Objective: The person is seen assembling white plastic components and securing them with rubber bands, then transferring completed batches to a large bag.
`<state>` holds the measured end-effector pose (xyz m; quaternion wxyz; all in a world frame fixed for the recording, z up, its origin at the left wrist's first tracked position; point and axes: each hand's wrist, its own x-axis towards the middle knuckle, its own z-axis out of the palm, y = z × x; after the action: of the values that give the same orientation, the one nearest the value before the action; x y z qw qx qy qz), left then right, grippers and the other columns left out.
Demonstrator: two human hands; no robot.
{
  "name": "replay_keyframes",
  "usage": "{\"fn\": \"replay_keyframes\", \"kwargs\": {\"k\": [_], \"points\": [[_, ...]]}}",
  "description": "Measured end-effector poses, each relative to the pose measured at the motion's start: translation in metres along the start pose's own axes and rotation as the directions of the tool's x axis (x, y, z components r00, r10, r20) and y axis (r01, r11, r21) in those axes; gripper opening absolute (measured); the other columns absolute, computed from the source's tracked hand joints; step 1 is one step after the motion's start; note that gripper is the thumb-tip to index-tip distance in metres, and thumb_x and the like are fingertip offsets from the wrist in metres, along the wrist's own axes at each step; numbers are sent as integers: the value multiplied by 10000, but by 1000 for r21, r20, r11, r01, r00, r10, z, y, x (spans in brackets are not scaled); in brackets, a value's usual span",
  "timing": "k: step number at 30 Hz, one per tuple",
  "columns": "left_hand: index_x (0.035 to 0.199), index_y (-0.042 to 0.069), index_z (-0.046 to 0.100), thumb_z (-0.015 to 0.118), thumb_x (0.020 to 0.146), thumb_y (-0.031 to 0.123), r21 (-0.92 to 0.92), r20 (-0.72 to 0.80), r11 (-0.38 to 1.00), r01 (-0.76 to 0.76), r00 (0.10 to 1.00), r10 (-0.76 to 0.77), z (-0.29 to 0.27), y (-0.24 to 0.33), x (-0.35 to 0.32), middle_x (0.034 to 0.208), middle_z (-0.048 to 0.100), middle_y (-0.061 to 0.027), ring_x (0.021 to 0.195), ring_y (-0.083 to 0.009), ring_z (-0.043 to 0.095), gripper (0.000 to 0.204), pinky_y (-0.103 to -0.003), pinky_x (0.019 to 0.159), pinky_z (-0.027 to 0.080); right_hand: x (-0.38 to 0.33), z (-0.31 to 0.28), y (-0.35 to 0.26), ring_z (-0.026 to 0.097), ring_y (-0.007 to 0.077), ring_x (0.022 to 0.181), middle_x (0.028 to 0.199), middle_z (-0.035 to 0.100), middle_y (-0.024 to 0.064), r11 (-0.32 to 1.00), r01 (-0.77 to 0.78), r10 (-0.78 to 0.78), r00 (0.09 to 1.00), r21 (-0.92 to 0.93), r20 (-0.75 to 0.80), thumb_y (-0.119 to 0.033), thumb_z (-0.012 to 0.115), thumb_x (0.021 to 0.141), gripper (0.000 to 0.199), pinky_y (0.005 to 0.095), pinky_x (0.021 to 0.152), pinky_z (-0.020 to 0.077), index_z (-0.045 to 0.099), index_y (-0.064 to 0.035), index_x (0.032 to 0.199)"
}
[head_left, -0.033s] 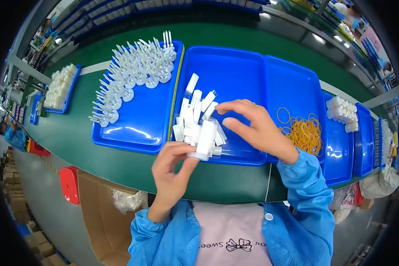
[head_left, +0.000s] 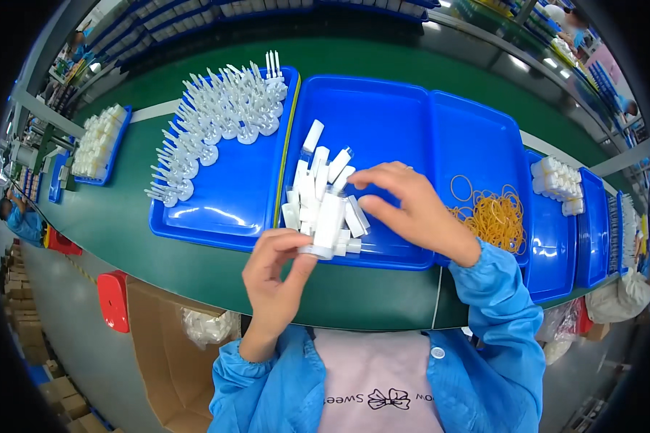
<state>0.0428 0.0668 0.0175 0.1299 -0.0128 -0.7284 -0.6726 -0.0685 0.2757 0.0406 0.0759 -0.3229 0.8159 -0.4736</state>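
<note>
Between the thumb and fingers of my left hand (head_left: 276, 273) is the lower end of a white cylinder in a clear sleeve (head_left: 328, 225), tilted slightly to the right. My right hand (head_left: 406, 206) hovers by the cylinder's upper end, thumb and forefinger apart, with nothing seen in it. Beneath and behind the held cylinder, several similar white pieces (head_left: 308, 189) lie heaped in the middle blue tray (head_left: 383, 108). Some of them show clear ends.
To the left, a blue tray (head_left: 231, 216) carries rows of white spiked parts with clear round bases (head_left: 227, 108). On the right, orange rubber bands (head_left: 495, 220) lie in another blue tray (head_left: 473, 130). A cardboard box (head_left: 162, 346) and red stool (head_left: 113, 301) stand below the green table (head_left: 361, 296).
My left hand and the white cylinder have shifted slightly left. My right hand has also moved a little left, and its fingers remain apart.
</note>
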Motion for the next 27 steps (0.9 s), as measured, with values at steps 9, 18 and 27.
{"fn": "replay_keyframes", "kwargs": {"k": [9, 18, 27], "points": [[1028, -33, 638, 667, 827, -23, -135, -76, 990, -29, 997, 19, -15, -3, 5, 1051, 557, -93, 949, -148, 554, 203, -267, 826, 472, -2, 15, 19, 550, 268, 889, 919, 539, 82, 937, 28, -4, 997, -348, 71, -151, 738, 713, 365, 382, 785, 423, 552, -84, 1019], [985, -3, 692, 675, 797, -47, -10, 40, 992, -125, 991, 125, -13, 1, 2, 983, 580, -87, 907, -169, 573, 195, -272, 769, 478, -1, -16, 5, 431, 8, 612, 731, 503, -35, 873, -184, 306, 928, 451, -213, -199, 648, 886, 149, 180, 538, 338, 588, -63, 876], [938, 48, 724, 682, 720, -90, 195, 287, 918, -344, 915, 282, 11, 26, 1, 909, 599, -89, 803, -182, 587, 261, -274, 662, 472, 5, -15, -1, 396, 11, 702, 734, 484, -67, 863, -42, 209, 937, 504, -280, -303, 555, 963, 285, 191, 607, 324, 574, -61, 814]]}}
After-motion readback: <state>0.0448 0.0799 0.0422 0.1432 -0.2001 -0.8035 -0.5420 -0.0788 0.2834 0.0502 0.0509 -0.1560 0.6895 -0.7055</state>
